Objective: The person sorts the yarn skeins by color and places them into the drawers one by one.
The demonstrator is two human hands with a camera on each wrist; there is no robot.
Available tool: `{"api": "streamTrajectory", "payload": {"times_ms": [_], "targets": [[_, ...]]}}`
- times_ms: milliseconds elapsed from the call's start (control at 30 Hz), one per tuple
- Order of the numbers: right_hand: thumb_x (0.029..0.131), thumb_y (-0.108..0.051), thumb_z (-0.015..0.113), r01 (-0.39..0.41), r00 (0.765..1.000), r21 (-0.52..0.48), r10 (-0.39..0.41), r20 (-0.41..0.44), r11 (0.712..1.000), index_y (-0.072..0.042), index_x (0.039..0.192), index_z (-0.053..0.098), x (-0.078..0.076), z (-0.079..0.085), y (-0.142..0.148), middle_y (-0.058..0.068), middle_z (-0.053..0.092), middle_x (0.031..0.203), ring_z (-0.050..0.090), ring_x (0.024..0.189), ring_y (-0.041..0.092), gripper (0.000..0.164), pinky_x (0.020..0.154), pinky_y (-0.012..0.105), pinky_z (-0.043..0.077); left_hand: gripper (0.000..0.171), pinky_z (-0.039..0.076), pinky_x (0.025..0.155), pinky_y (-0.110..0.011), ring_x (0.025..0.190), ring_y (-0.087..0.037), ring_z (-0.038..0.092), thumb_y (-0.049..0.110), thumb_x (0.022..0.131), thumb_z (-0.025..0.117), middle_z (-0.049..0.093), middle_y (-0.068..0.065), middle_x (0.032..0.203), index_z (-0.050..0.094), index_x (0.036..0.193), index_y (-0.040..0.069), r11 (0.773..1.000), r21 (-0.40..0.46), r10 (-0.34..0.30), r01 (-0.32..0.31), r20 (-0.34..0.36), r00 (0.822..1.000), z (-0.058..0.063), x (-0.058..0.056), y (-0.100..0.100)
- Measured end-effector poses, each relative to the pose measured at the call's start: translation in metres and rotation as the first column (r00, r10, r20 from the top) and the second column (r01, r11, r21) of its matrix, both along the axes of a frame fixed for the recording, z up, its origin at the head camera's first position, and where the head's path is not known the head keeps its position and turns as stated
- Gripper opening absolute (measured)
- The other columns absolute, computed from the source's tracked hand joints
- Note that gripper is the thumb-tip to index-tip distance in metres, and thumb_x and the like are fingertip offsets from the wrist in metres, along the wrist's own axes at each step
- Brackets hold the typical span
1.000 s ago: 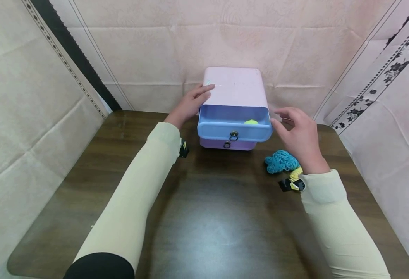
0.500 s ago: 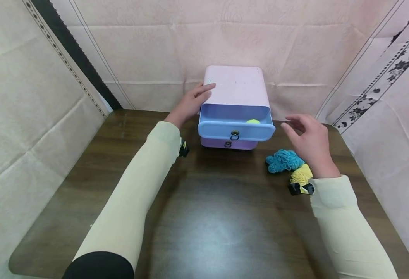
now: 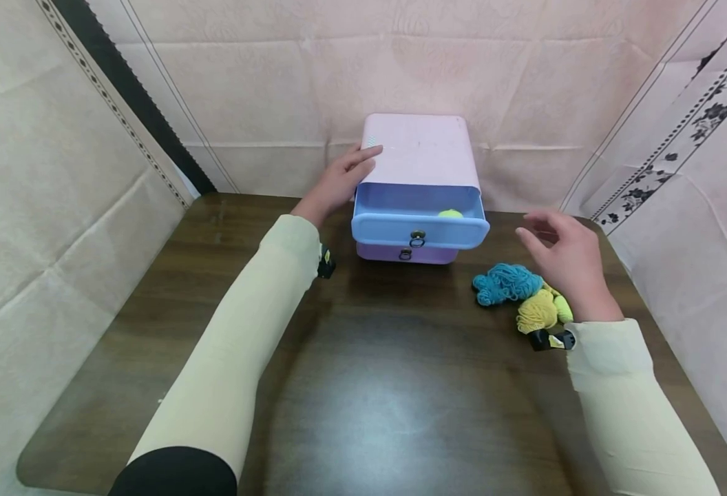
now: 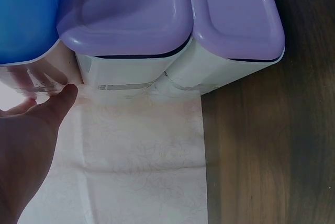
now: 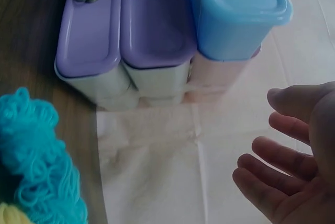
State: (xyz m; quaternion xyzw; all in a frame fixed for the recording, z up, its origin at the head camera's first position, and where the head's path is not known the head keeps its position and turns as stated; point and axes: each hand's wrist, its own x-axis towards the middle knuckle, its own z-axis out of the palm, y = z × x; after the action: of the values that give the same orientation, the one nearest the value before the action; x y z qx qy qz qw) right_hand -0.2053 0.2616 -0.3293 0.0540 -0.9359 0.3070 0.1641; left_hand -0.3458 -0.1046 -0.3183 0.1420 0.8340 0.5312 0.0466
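Observation:
A small drawer unit with a pale pink top (image 3: 422, 148) stands at the back of the table. Its blue top drawer (image 3: 420, 231) is pulled out, with a bright yellow-green thing (image 3: 450, 213) partly visible inside. My left hand (image 3: 339, 182) rests on the unit's upper left edge, fingers on the top. In the right wrist view my right hand (image 5: 293, 150) holds nothing, its fingers apart and slightly bent. It hovers right of the unit, beside blue yarn (image 3: 506, 284), yellow yarn (image 3: 537, 313) and a yellow-green item (image 3: 563, 309) half hidden by the wrist.
Two purple drawers (image 5: 157, 25) sit closed below the blue one, with ring pulls. The dark wooden table (image 3: 376, 386) extends toward me. A pale cloth (image 3: 264, 96) hangs behind the unit and along both sides.
My right hand has moved away from the blue drawer's right side, rightward and slightly toward me, uncovering the yellow yarn and the yellow-green item. My left hand has stayed on the unit.

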Motion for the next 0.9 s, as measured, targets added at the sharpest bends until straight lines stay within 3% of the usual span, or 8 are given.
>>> {"api": "streamTrajectory", "payload": {"times_ms": [467, 900], "targets": [[0.095, -0.052, 0.051, 0.006, 0.986, 0.065, -0.016, 0.167, 0.998, -0.007, 0.13, 0.056, 0.003, -0.016, 0.025, 0.022, 0.058, 0.129, 0.055, 0.115, 0.042, 0.057, 0.093, 0.06, 0.045, 0.042, 0.017, 0.121, -0.043, 0.151, -0.014, 0.008, 0.048, 0.099, 0.048, 0.005, 0.008, 0.164, 0.046, 0.141, 0.044, 1.0, 0.0, -0.003, 0.003, 0.003, 1.0, 0.002, 0.004, 0.001], [0.096, -0.052, 0.05, -0.01, 0.977, 0.122, -0.016, 0.211, 0.992, -0.004, 0.129, 0.056, 0.006, -0.031, 0.046, 0.024, 0.058, 0.127, 0.054, 0.114, 0.043, 0.057, 0.089, 0.06, 0.044, 0.042, 0.017, 0.121, -0.044, 0.151, -0.014, 0.009, 0.051, 0.098, 0.047, 0.007, 0.008, 0.164, 0.046, 0.14, 0.046, 1.0, -0.008, 0.002, -0.002, -0.009, 1.0, -0.001, 0.001, 0.0]]}}
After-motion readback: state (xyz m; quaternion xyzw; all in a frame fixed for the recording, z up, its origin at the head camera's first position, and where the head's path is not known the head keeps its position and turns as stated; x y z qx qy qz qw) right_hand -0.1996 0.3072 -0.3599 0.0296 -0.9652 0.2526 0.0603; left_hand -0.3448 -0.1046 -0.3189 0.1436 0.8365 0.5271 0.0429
